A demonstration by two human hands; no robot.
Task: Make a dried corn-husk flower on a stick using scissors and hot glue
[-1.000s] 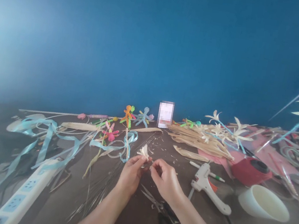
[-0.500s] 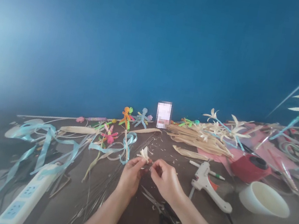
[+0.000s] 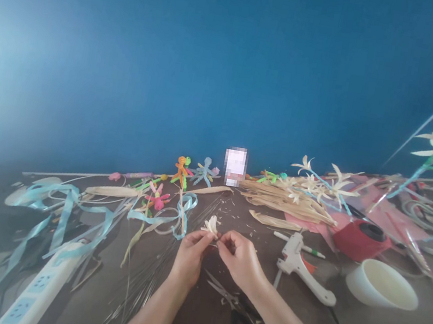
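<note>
A small cream-white flower (image 3: 211, 224) with narrow petals points up between the thumb and fingers of my left hand (image 3: 192, 249), which are closed on its base. Close beside it, my right hand (image 3: 237, 248) is pinched at the flower's lower end; what its fingertips grip is too small to make out. Black-handled scissors (image 3: 235, 309) lie on the table below my hands, partly behind my right forearm. A white glue gun (image 3: 300, 267) rests to the right of my right hand. Thin wires (image 3: 136, 292) are spread out left of my left forearm.
Dried husks (image 3: 288, 201) lie at the back, with finished white flowers (image 3: 339, 185) beside them. On the right stand a white bowl (image 3: 382, 284) and a red tape holder (image 3: 359, 241). Light-blue ribbon (image 3: 69, 198) and a power strip (image 3: 33, 286) occupy the left. Pipe-cleaner figures (image 3: 182, 170) are near the wall.
The flower has turned slightly in my left hand, so its petals show more spread and upright. Both hands stay together in nearly the same place; the view has shifted a little.
</note>
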